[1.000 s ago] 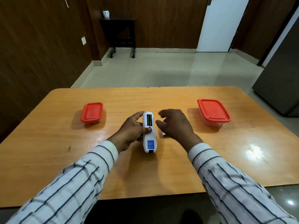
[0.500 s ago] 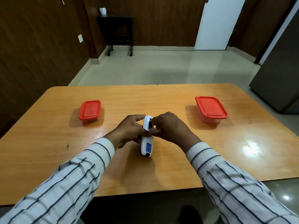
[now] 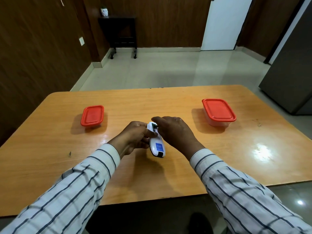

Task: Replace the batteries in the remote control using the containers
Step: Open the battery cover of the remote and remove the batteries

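A white remote control (image 3: 157, 146) with a blue label is held back side up above the middle of the wooden table (image 3: 50, 162). My left hand (image 3: 135, 138) grips its left side, thumb across the body. My right hand (image 3: 173, 130) reaches over the top end, fingertips on the open battery compartment, where a dark battery shows. A small container with a red lid (image 3: 92, 115) stands at the left, lid on. A larger red-lidded container (image 3: 218, 111) stands at the right, also shut. What my right fingers pinch is hidden.
The table's near edge runs just below my forearms. Beyond the table lie a tiled floor, a dark side table (image 3: 123, 31) against the wood-panelled wall, a white door (image 3: 224, 22) and a grey cabinet (image 3: 293, 73) at the right.
My right hand, apart from the remote a second ago, closed onto its battery end. The remote has tilted and lifted slightly in my left hand.
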